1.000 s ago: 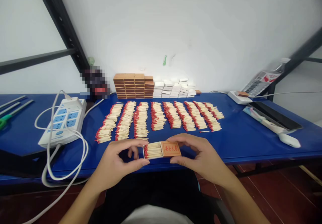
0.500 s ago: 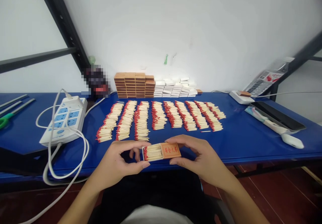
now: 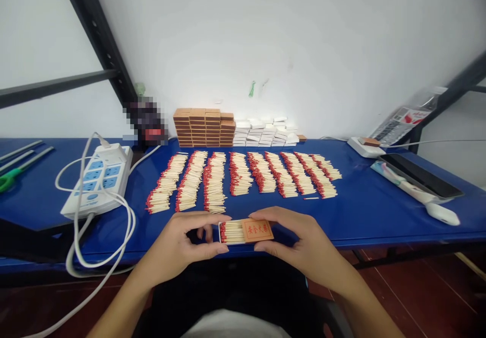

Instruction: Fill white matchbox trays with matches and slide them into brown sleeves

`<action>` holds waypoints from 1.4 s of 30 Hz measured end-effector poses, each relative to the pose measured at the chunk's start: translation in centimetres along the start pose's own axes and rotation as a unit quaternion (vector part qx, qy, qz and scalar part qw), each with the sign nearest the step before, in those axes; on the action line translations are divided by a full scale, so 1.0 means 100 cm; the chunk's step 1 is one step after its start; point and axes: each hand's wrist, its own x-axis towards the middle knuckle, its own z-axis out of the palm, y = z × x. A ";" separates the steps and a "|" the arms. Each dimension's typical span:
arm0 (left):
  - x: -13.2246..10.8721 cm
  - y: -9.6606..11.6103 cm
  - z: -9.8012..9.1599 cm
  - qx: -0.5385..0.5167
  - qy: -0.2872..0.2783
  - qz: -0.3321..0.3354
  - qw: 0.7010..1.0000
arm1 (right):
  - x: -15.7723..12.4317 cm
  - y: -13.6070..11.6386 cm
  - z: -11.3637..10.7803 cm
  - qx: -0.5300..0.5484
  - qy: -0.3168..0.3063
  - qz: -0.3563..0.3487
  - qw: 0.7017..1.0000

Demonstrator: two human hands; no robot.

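A matchbox is held level above the front edge of the blue table [image 3: 273, 206]. Its white inner tray, filled with red-tipped matches [image 3: 232, 232], juts out to the left of the orange sleeve [image 3: 258, 230], which bears red characters. My left hand [image 3: 186, 239] pinches the tray's left end between thumb and index finger, its other fingers curled behind. Around the sleeve's right part, my right hand [image 3: 296, 239] grips with thumb below and fingers above. Beyond the hands, several slanted rows of loose matches [image 3: 240, 175] lie on the table.
Brown matchbox sleeves [image 3: 205, 127] stand stacked against the wall, beside a pile of white trays [image 3: 261, 133]. On the left are a power strip [image 3: 96, 181] with looped white cable and green-handled scissors [image 3: 11, 178]. A phone [image 3: 421, 176] and a plastic bottle [image 3: 408, 117] are on the right.
The tray has slid further into the sleeve, so less of the matches shows. My left hand has moved slightly right, closer to my right hand.
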 end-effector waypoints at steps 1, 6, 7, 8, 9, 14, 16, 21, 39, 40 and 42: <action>0.000 0.000 0.000 0.000 0.000 0.000 1.000 | 0.000 0.000 0.001 -0.004 0.001 -0.005 1.000; 0.000 -0.002 -0.001 -0.008 0.011 -0.018 1.000 | 0.002 -0.001 0.005 0.018 0.021 -0.005 1.000; 0.000 -0.002 -0.001 -0.009 0.014 -0.022 1.000 | 0.003 -0.001 0.007 0.027 0.026 -0.003 0.999; 0.000 -0.002 -0.002 -0.009 0.015 -0.024 1.000 | 0.004 -0.001 0.009 0.036 0.029 -0.001 0.999; -0.001 -0.002 -0.002 -0.007 0.009 -0.025 1.000 | 0.004 -0.001 0.012 0.045 0.028 0.000 0.999; -0.002 0.000 0.002 0.005 -0.034 -0.024 0.999 | 0.004 -0.003 0.025 0.091 -0.004 -0.003 0.996; -0.001 0.000 0.004 0.004 -0.029 -0.018 0.999 | 0.004 -0.005 0.029 0.108 -0.018 -0.008 0.994; -0.001 -0.003 0.007 -0.017 -0.026 -0.011 0.999 | 0.005 -0.013 0.032 0.132 -0.059 -0.015 0.989; -0.003 0.003 0.006 0.077 -0.030 -0.028 0.996 | 0.097 0.109 -0.188 -0.186 0.142 0.097 0.967; -0.003 0.003 0.006 0.086 -0.033 -0.027 0.995 | 0.110 0.126 -0.205 -0.201 0.155 0.120 0.960; -0.003 0.004 0.006 0.096 -0.034 -0.030 0.994 | 0.134 0.156 -0.225 -0.234 0.118 0.164 0.951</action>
